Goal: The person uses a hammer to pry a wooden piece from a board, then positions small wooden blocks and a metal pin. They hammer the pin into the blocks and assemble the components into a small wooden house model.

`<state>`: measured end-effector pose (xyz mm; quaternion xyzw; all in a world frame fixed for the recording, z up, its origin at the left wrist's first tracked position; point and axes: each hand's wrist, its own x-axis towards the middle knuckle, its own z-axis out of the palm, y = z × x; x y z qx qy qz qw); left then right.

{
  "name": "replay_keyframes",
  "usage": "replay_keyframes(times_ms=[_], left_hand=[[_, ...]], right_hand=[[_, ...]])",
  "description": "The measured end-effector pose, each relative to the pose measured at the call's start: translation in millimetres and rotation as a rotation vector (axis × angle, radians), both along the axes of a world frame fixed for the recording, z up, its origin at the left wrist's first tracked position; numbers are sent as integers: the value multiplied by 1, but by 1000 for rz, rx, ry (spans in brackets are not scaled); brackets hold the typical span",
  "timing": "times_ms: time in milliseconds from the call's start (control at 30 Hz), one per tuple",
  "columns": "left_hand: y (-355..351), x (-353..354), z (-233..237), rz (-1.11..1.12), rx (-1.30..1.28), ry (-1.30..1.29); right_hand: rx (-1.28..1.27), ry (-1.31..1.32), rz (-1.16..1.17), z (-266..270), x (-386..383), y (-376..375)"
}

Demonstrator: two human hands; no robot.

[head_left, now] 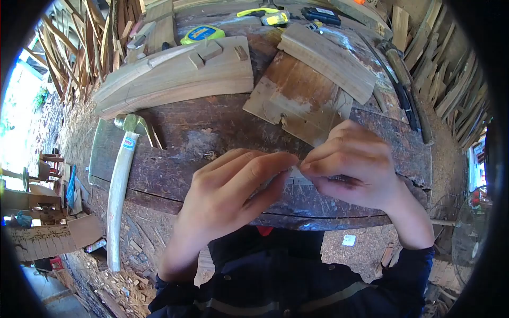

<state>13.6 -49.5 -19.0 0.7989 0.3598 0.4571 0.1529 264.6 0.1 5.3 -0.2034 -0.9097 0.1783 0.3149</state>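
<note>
My left hand (233, 188) and my right hand (352, 164) meet fingertip to fingertip above the front of the dark wooden bench (185, 143). Both are closed in a pinch. A small pale thing (295, 172) shows between the fingertips, too small and too covered to name. Beyond my right hand lies a flat brown board (302, 100), with a thick pale wood piece (328, 61) across it. To the left, a claw hammer (123, 175) rests with its head on the bench and its handle past the front edge.
A large curved wood piece (180, 77) bears small wood blocks (207, 52). Behind it sits a yellow tape measure (202, 34). Farther back are a black case (321, 16) and a yellow-handled tool (257, 11). Long dark tools (400, 87) lie at right. Wood strips (79, 47) stand behind left.
</note>
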Motion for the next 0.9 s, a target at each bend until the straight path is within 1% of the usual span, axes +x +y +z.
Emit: replay_keyframes(times_ms=[367, 567, 667, 767, 900], left_hand=[[-4, -4, 4, -13, -51, 19], [-4, -3, 3, -18, -26, -15], [-6, -5, 6, -21, -67, -16], [-4, -9, 1, -54, -37, 5], [-3, -9, -8, -37, 51, -25]], right_hand=[[5, -26, 2, 2, 1, -2], [15, -33, 2, 1, 2, -2], [15, -31, -11, 0, 0, -4], [48, -39, -41, 2, -2, -5], [92, -26, -42, 5, -9, -9]])
